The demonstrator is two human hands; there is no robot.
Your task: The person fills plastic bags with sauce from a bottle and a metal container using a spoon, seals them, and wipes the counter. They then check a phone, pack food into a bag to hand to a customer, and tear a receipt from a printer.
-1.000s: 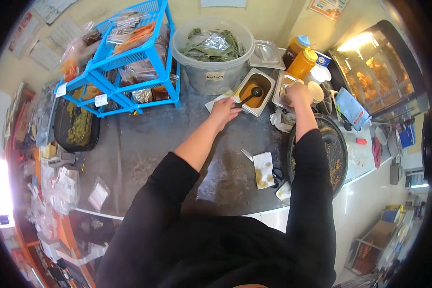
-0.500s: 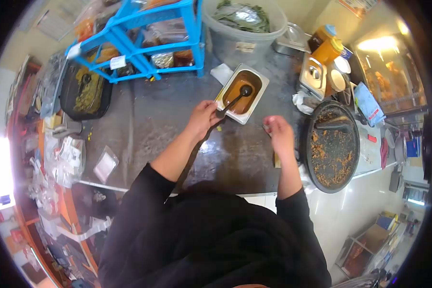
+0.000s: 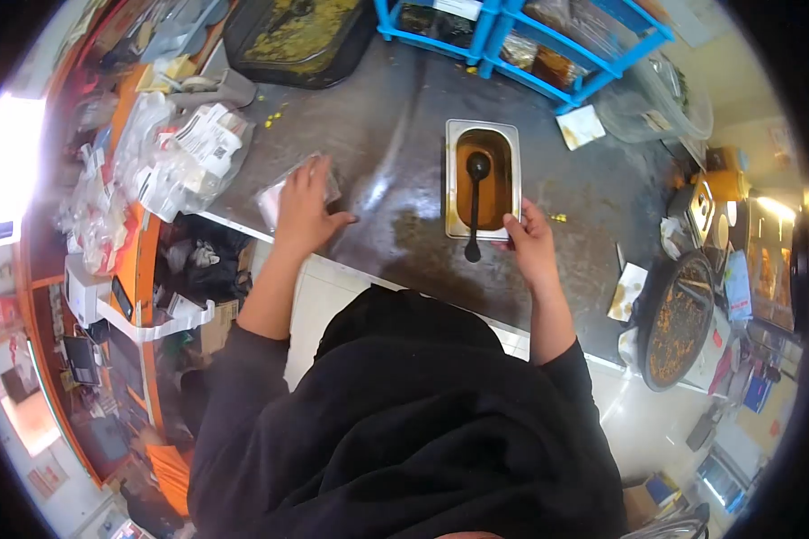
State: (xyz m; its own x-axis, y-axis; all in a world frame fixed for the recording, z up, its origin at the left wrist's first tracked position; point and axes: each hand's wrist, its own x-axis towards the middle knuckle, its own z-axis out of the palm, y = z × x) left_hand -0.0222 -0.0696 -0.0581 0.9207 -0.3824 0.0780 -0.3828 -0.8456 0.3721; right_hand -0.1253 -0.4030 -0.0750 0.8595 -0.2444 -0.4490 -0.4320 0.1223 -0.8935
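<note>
A rectangular steel pan (image 3: 452,180) with brown sauce stands on the dark worktop in front of me. A black ladle (image 3: 475,211) lies in it, its handle reaching over the near rim. My right hand (image 3: 532,238) pinches the pan's near right corner between thumb and fingers. Over to the left, my left hand (image 3: 306,211) is open, fingers stretched over a small clear plastic packet (image 3: 268,205) with something pale inside. The hand covers part of the packet.
A black tray (image 3: 360,63) with yellowish food and blue racks (image 3: 490,45) stand at the back. Plastic bags (image 3: 157,166) crowd the left edge. At right lie a stained paper (image 3: 627,292) and a round dark pan (image 3: 661,359) of crumbs, beside a clear tub (image 3: 647,112) farther back.
The view has swung left. My left hand has left the ladle handle and reached left to the packet. My right hand has moved onto the steel pan's corner.
</note>
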